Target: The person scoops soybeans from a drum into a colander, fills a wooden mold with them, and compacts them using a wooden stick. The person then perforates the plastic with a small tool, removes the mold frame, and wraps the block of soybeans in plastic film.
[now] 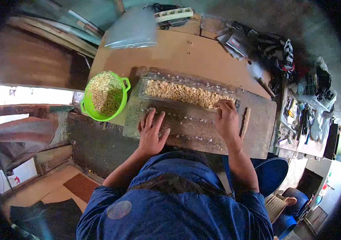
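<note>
Pieces (182,93), pale and lumpy, fill a long, narrow frame (170,101) on a worn, pitted wooden board (260,116) on the table (170,50); their long axis runs left to right, slanting toward the person at the right. Nearest is the right hand (225,114), its bent fingertips on that end; whether it pinches any cannot be told. Near the other end, the left hand (150,130) rests spread and unladen. Leftmost, a round green plastic basket (103,118) holds more; a thin, rough stick (245,124) lies right.

Bright opening (26,97) at left; brown panel (30,64) above.
</note>
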The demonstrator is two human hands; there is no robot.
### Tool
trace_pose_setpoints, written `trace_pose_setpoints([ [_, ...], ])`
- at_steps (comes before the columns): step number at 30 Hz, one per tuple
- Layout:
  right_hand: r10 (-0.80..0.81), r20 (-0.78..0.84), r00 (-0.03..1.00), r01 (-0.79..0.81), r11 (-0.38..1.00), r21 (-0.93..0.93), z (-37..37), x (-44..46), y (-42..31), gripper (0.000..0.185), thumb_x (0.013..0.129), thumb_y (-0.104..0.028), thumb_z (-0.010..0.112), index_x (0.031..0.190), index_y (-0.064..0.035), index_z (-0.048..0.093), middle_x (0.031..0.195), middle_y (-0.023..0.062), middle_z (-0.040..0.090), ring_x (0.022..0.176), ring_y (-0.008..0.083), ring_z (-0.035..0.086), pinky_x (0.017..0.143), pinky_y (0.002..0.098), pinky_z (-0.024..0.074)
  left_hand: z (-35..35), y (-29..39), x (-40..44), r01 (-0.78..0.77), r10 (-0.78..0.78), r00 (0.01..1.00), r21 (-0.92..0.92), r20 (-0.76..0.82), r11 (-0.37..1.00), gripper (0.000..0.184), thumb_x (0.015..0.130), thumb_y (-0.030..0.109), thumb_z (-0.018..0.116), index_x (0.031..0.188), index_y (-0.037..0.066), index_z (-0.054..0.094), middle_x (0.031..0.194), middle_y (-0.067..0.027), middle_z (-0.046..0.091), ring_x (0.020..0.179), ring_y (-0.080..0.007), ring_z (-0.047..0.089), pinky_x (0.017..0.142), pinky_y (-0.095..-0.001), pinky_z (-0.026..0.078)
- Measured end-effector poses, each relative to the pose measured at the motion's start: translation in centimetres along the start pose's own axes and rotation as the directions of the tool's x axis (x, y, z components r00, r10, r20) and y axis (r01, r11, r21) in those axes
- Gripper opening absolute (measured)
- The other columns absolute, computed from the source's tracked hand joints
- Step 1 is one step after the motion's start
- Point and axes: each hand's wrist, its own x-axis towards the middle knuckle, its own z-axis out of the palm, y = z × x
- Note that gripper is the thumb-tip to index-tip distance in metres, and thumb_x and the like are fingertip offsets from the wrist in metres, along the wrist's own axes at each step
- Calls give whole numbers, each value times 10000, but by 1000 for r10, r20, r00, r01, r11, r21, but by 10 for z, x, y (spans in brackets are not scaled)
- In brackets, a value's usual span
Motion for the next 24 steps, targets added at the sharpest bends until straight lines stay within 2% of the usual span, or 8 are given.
trace_pose_setpoints([
  [2,99,180,979,-99,995,-8,1,-1,-3,277,828,22,570,1077,-35,676,1112,171,630,1001,367,628,848,435,522,-7,-13,-1,6,-6,1000,-49,-8,999,631,889,340,636,1456,140,445,1529,-181,302,1364,-432,313,1078,-577,251],
  [6,24,150,988,-5,992,-129,24,-9,4,313,794,48,546,1065,-31,680,1086,172,629,1007,370,613,865,437,506,-12,-30,-2,25,-26,1000,-53,-17,998,608,914,334,619,1463,147,436,1520,-181,308,1371,-437,302,1096,-586,233],
  [9,6,58,998,-1,997,-76,25,-6,-23,342,774,62,538,1068,-33,683,1090,176,628,1025,366,607,897,424,495,-16,-40,-3,46,-47,999,-60,-11,997,606,920,331,615,1467,149,429,1517,-188,309,1369,-442,303,1104,-583,230],
  [15,116,157,981,-137,982,129,44,8,-50,312,838,26,550,1111,-54,678,1138,178,622,1037,368,614,881,429,507,-26,-52,9,79,-87,996,-186,-32,979,581,950,319,581,1478,148,410,1514,-220,330,1362,-487,306,1125,-562,231],
  [18,7,1,1000,-7,998,-64,49,21,-66,296,823,15,565,1090,-50,677,1044,185,648,968,374,629,837,443,518,-23,-64,23,78,-86,996,-283,-14,956,580,963,324,563,1487,139,397,1508,-279,326,1365,-513,296,1135,-561,219],
  [20,53,-2,999,-53,999,6,55,21,-61,275,834,-26,607,1100,-51,673,1023,193,659,921,369,647,785,444,530,-15,-74,31,-24,-1,998,-370,-69,929,590,964,333,561,1496,145,388,1494,-338,313,1363,-529,298,1139,-566,212],
  [22,80,-1,997,-80,996,40,55,22,-64,249,839,-72,638,1084,-62,684,958,185,674,893,353,656,749,429,533,-22,-69,42,-4,-12,999,-302,-51,953,584,964,335,559,1497,161,394,1488,-365,298,1358,-533,309,1135,-568,220],
  [24,273,124,954,-281,959,50,51,21,-69,209,853,-85,648,1056,-62,693,908,175,687,835,356,671,729,422,539,-20,-72,50,-17,-22,994,-337,-111,941,576,961,335,561,1491,172,406,1489,-364,300,1356,-536,316,1134,-571,221],
])
